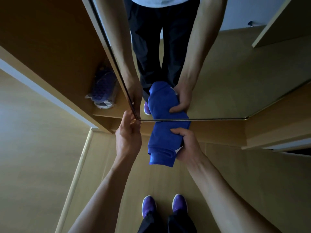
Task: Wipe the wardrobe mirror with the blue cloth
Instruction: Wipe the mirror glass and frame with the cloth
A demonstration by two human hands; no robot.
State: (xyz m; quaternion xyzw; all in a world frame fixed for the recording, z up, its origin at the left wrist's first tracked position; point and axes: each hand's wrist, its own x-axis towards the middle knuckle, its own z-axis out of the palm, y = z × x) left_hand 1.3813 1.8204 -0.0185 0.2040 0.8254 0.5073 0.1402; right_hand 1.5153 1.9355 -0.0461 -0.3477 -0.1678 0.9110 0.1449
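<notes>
The wardrobe mirror [218, 73] is a door panel in front of me, reflecting my arms, legs and the cloth. My right hand [186, 143] grips a folded blue cloth [165, 142] whose top end touches the mirror at its bottom edge. My left hand [128, 132] pinches the mirror door's lower left corner, fingers on its thin metal edge.
To the left the wardrobe stands open, with a bagged purple item [103, 89] on its wooden shelf. Another wooden door [286, 19] shows at the upper right. My purple shoes [164, 207] stand on the light wooden floor below.
</notes>
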